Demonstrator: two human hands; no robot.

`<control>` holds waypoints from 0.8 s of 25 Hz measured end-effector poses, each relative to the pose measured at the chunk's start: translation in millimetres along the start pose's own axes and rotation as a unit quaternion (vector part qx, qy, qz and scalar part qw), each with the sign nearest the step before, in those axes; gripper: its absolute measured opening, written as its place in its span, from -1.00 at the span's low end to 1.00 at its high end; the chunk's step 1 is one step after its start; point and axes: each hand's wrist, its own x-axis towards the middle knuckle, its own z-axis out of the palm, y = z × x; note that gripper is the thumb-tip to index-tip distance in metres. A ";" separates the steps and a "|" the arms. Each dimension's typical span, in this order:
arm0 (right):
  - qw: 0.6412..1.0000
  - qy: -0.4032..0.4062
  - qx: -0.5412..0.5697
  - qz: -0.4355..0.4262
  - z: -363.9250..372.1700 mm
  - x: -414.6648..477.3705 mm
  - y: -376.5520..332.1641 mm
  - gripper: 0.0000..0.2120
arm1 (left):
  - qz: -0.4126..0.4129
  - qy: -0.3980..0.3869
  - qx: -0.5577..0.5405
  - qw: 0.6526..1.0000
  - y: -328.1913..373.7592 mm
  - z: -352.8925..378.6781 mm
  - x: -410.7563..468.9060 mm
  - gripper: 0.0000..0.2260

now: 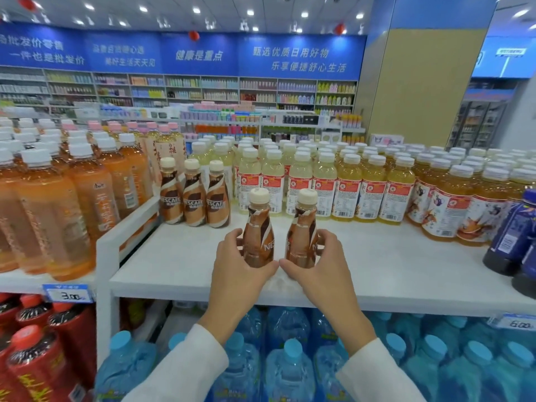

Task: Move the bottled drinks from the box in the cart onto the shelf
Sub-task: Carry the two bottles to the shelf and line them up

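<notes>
My left hand curls round one coffee bottle, and my right hand curls round a second bottle. Both are upright, side by side at the front of the white shelf. Three matching bottles stand in a row further back, left.

Three coffee bottles standing in a row each read "NESCAFE" on the label. The left-hand bottle you held in your left hand showed only "NE". The right-hand bottle, in your right hand, had its label turned and wasn't readable. The left price tag read "3.00". The right price tag read "6.00", blurry. The blue wall banner read "健康是重点" and "甄选优质日用好物 / 乐享便捷舒心生活". Its left end read "一件也是批发价".
</notes>
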 end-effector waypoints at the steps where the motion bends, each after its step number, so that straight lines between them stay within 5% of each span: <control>1: 1.000 0.017 -0.023 -0.006 1.6 -0.1 0.0 -0.17 | -0.001 0.012 0.018 1.000 0.9 2.5 -1.0 -0.23; 5: 0.998 0.009 -0.055 -0.012 1.3 1.4 -1.7 -0.32 | -0.008 0.008 0.032 0.999 0.8 0.1 1.6 -0.32; 13: 0.975 -0.187 0.118 0.018 -14.4 14.7 7.0 -0.46 | -0.023 -0.148 -0.082 0.985 -14.5 -28.7 17.5 -0.46; 20: 0.994 -0.057 0.098 -0.002 -4.7 -0.7 5.8 -0.44 | 0.010 -0.077 -0.022 0.997 -14.8 -17.7 12.2 -0.36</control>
